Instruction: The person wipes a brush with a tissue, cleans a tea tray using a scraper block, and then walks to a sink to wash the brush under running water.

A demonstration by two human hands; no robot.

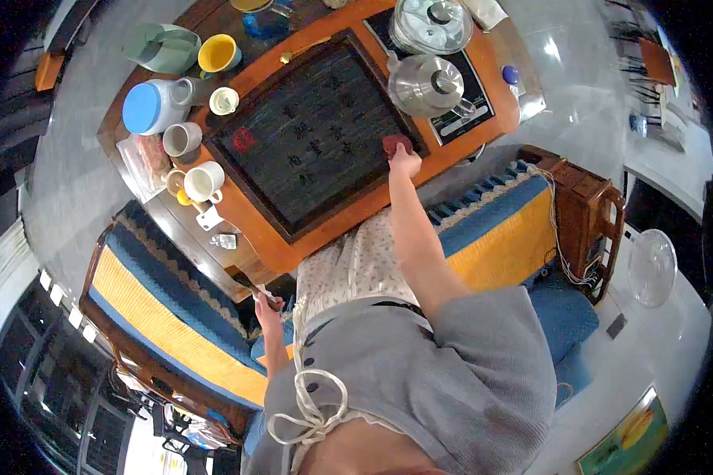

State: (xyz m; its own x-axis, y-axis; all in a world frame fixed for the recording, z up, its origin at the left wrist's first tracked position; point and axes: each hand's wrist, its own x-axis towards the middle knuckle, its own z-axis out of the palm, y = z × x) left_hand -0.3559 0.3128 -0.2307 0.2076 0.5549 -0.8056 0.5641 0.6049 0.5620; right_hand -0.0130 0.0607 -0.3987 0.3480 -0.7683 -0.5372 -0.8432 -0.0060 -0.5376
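My right hand (405, 162) is closed around a dark red, crumpled cloth (395, 145) at the right edge of the black tea tray (301, 150). The tray is set in an orange-brown wooden table (271, 247) and bears carved characters and a red seal mark. My left hand (268, 310) is low beside my lap, away from the tray, with its fingers round a slim brown-handled object (275, 303); its exact kind is too small to tell. Close to the right hand stands a steel kettle (424, 85) on a black hot plate (461, 119).
A glass-lidded pot (432, 25) sits behind the kettle. Along the left side stand a white mug (203, 181), a grey cup (182, 139), a blue-lidded jar (144, 108), a yellow cup (219, 54) and a green pitcher (165, 49). A blue-and-yellow covered bench (499, 222) is close behind me.
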